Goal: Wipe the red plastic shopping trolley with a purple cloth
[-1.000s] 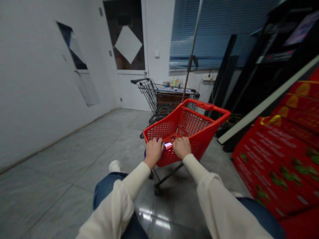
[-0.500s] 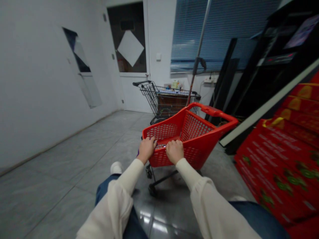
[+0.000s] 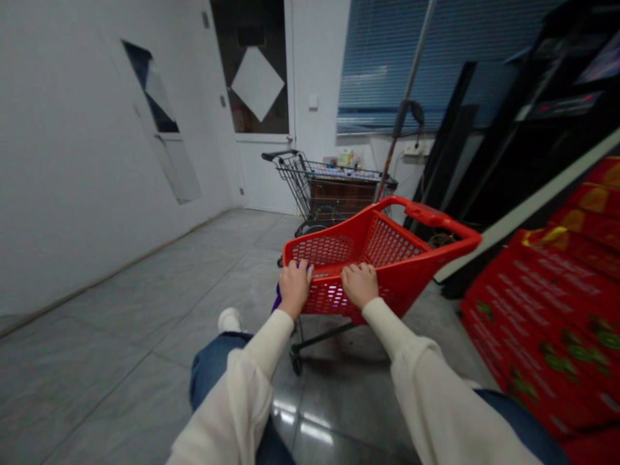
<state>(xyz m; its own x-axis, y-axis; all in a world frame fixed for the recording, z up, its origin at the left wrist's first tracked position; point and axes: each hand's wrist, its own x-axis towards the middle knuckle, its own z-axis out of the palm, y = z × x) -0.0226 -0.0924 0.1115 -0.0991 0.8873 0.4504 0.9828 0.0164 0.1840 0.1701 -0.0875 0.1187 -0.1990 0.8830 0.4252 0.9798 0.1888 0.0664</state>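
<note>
Currently: red plastic shopping cart (image 3: 390,244) at twelve o'clock, near rim held by left hand (image 3: 294,289) and right hand (image 3: 359,285), both curled closed over it; purple item (image 3: 277,301) just beside left hand; wire shopping cart (image 3: 329,187) further off at twelve; red printed cartons (image 3: 542,316) at three

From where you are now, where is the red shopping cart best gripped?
Take the near top rim of the red shopping cart from above, on your side: it faces you and lies in reach, where your left hand and right hand rest. The far red handle bar looks thicker but lies farther off.
</note>
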